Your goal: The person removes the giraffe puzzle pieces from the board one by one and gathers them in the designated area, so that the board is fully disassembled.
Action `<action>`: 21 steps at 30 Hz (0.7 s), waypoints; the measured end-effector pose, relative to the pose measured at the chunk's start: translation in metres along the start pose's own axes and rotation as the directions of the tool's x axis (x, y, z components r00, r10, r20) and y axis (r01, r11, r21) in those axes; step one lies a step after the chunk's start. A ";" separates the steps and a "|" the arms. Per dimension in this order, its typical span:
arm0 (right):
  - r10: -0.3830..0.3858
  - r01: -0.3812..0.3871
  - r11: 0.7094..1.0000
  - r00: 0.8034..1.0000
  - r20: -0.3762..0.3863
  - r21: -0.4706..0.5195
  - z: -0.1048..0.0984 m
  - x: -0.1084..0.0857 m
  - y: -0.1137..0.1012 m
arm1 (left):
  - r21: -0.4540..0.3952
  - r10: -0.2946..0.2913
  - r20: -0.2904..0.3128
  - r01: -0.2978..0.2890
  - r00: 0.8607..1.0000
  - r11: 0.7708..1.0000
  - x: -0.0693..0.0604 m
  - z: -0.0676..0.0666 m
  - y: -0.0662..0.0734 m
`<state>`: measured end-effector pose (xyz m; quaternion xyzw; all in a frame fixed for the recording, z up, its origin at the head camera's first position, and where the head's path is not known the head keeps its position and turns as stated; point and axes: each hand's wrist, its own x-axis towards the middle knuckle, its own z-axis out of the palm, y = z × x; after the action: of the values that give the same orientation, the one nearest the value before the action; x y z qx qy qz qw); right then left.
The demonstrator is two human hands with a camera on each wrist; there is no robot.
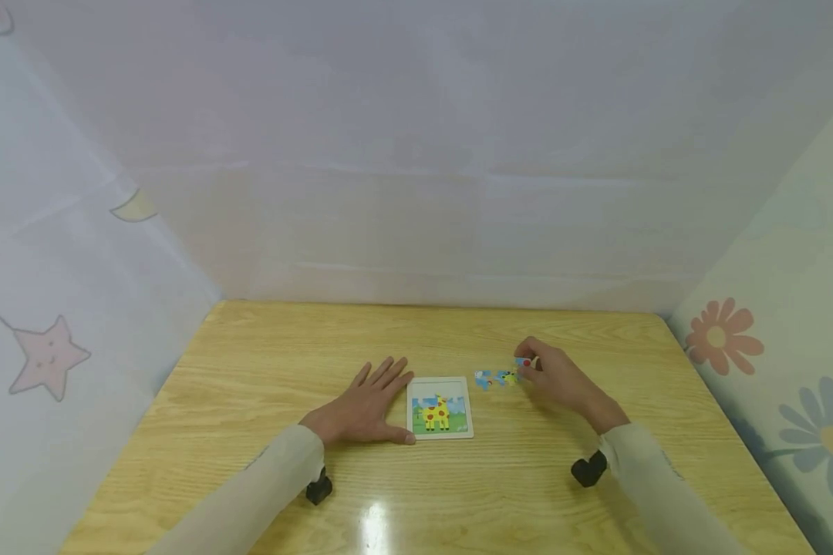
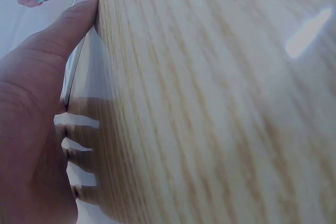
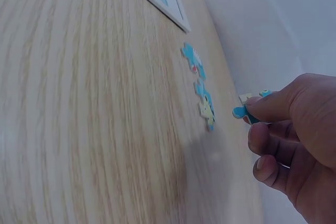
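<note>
A square white-framed puzzle board (image 1: pixel 444 435) lies on the table, its lower part filled with a giraffe picture (image 1: pixel 436 416) and its top strip bare. Along the board's left side rests my left hand (image 1: pixel 361 407), fingers straight and spread, the thumb at the lower left corner. My right hand (image 1: pixel 561 379) pinches a small blue puzzle piece (image 3: pixel 240 112) between thumb and fingers, held above the table. Part of that piece is hidden by the fingertips. Two loose puzzle pieces, a blue one (image 3: pixel 193 60) and a blue-and-yellow one (image 3: pixel 205 104), lie between the board and this hand.
The wooden table (image 1: pixel 284 339) reaches to a pale cloth backdrop (image 1: pixel 416 231) behind it. Printed cloth walls stand at both sides, with a star (image 1: pixel 50 358) at left and flowers (image 1: pixel 725 335) at right. Dark wrist cameras (image 1: pixel 588 469) sit at both cuffs.
</note>
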<state>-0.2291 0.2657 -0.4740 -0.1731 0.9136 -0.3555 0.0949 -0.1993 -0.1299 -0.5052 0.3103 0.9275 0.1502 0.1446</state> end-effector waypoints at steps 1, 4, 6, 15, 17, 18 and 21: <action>-0.008 0.008 1.000 1.000 0.002 0.002 -0.001 -0.001 0.001 | 0.000 -0.001 -0.001 0.001 1.000 1.000 0.000 0.001 0.000; -0.011 0.011 1.000 1.000 0.010 0.018 -0.003 -0.003 0.006 | 0.007 -0.002 -0.005 0.002 1.000 1.000 0.000 0.002 0.000; -0.002 0.001 1.000 1.000 0.011 0.029 -0.005 -0.005 0.008 | 0.012 -0.001 -0.005 0.001 1.000 1.000 0.000 0.002 0.000; 0.012 -0.012 1.000 1.000 0.015 -0.027 -0.006 -0.005 0.019 | 0.009 0.007 -0.007 -0.007 1.000 1.000 0.000 0.001 0.001; 0.025 -0.025 0.999 0.999 0.028 -0.027 -0.005 -0.005 0.021 | 0.007 0.007 -0.007 -0.007 1.000 1.000 0.000 0.001 0.001; 0.027 -0.026 0.999 0.999 0.033 -0.028 -0.004 -0.005 0.022 | 0.006 0.006 -0.007 -0.006 1.000 1.000 0.000 0.001 0.000; 0.039 -0.038 0.999 0.998 0.041 -0.033 -0.003 -0.004 0.024 | 0.007 0.004 -0.003 -0.004 1.000 1.000 0.000 0.001 0.000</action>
<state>-0.2320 0.2861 -0.4878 -0.1643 0.9202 -0.3352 0.1180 -0.1989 -0.1296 -0.5058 0.3123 0.9277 0.1475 0.1418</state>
